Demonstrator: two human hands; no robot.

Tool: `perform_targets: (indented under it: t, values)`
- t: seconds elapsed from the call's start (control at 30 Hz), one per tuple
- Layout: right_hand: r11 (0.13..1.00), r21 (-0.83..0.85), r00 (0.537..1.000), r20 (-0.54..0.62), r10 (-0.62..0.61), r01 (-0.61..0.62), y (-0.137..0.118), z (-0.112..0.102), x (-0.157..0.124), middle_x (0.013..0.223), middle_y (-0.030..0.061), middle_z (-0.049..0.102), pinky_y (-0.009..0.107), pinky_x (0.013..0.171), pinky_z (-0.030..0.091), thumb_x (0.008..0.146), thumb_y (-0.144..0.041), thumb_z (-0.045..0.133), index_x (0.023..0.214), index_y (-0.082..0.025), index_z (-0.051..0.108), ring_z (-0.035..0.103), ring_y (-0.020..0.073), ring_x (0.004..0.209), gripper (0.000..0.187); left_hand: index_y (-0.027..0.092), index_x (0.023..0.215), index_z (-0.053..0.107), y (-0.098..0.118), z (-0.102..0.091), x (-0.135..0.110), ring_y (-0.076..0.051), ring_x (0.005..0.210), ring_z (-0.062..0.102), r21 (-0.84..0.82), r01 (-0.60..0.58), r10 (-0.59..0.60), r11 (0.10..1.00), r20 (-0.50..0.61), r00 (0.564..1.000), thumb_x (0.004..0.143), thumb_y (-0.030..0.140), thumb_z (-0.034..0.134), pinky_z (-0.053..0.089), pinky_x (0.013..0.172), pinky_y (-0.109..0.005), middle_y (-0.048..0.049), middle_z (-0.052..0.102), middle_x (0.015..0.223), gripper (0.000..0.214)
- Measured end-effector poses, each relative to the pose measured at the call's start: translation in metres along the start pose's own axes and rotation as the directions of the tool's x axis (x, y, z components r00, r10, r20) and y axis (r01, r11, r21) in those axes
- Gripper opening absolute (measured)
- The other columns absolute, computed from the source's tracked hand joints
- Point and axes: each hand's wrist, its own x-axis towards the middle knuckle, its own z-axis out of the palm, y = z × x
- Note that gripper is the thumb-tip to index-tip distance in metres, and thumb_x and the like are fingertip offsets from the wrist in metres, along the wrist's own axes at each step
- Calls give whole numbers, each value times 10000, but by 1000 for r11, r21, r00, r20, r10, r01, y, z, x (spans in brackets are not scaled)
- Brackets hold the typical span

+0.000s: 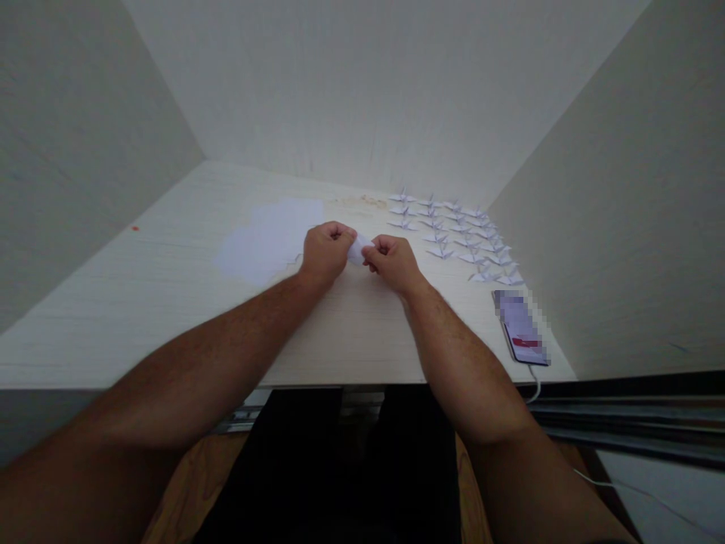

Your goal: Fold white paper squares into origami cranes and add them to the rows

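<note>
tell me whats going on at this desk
A person sits at a pale desk, arms stretched out over it. The left hand and right hand both pinch a small white paper between them, just above the desktop. Flat sheets lie behind the left hand. Rows of cranes, folded from the same white paper, stand to the right. A phone lies near the desk's right front corner with a cable plugged in.
</note>
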Motion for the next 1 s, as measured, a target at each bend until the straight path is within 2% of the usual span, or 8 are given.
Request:
perform_targets:
  t: [0.07, 0.17, 0.27, 0.33, 0.57, 0.77, 0.9, 1.0]
  values:
    - [1000, 16, 1000, -2, 7, -7, 2, 0, 0, 497, -29, 570, 201, 446, 329, 814, -281, 644, 631, -163, 591, 461, 71, 430, 224, 166, 640, 642, -1, 0, 1, -99, 504, 443, -66, 47, -44, 997, 38, 998, 717, 221, 655, 338, 478, -229, 29, 522, 515, 96]
    - [998, 56, 999, -42, 22, -19, 5, 0, 0, 484, -36, 553, 199, 429, 307, 799, -303, 650, 628, -167, 593, 436, 67, 415, 226, 168, 618, 621, -1, -3, 2, -90, 450, 405, -148, 119, -94, 982, 170, 981, 740, 270, 654, 300, 441, -233, 29, 490, 485, 163]
    - [996, 87, 995, -92, 35, -27, 9, -1, 1, 478, -40, 545, 197, 425, 303, 784, -336, 657, 629, -171, 598, 428, 67, 415, 234, 169, 627, 621, -2, -8, 3, -89, 432, 404, -169, 156, -99, 973, 305, 947, 732, 339, 686, 281, 427, -235, 24, 488, 479, 210]
    - [996, 90, 994, -103, 37, -27, 12, -2, 2, 479, -39, 546, 197, 428, 309, 776, -354, 660, 627, -173, 599, 434, 69, 420, 242, 169, 638, 627, -3, -10, 2, -89, 439, 418, -157, 152, -89, 976, 349, 933, 702, 348, 717, 284, 435, -234, 21, 505, 487, 210]
    - [996, 93, 997, -80, 23, -15, 11, -1, 1, 509, -25, 583, 205, 434, 319, 760, -364, 663, 624, -180, 580, 448, 73, 424, 243, 171, 614, 613, -4, -11, 0, -80, 455, 398, -32, 71, -59, 997, 292, 955, 669, 306, 736, 270, 458, -238, 34, 513, 502, 191]
    - [1000, 16, 989, -143, 23, -21, 3, 0, -1, 493, -29, 558, 217, 456, 320, 758, -373, 666, 601, -176, 590, 428, 77, 439, 263, 176, 622, 592, -3, -7, -3, -82, 479, 388, -6, 33, -31, 999, 241, 970, 691, 292, 708, 292, 480, -240, 49, 504, 520, 177]
    - [999, 49, 984, -176, 6, 2, 6, 1, 0, 566, -22, 588, 225, 478, 345, 723, -431, 708, 665, -177, 620, 450, 89, 487, 274, 187, 623, 563, -3, -8, -3, -90, 486, 397, 11, 9, -11, 1000, 209, 978, 710, 301, 688, 307, 485, -240, 53, 493, 521, 191]
    - [999, 35, 979, -203, -13, 20, 8, 1, 2, 596, -22, 590, 229, 507, 369, 719, -412, 706, 670, -186, 604, 465, 96, 521, 252, 190, 623, 561, -1, -8, -4, -94, 489, 404, 46, -16, 5, 999, 229, 973, 729, 296, 671, 311, 486, -239, 51, 490, 519, 185]
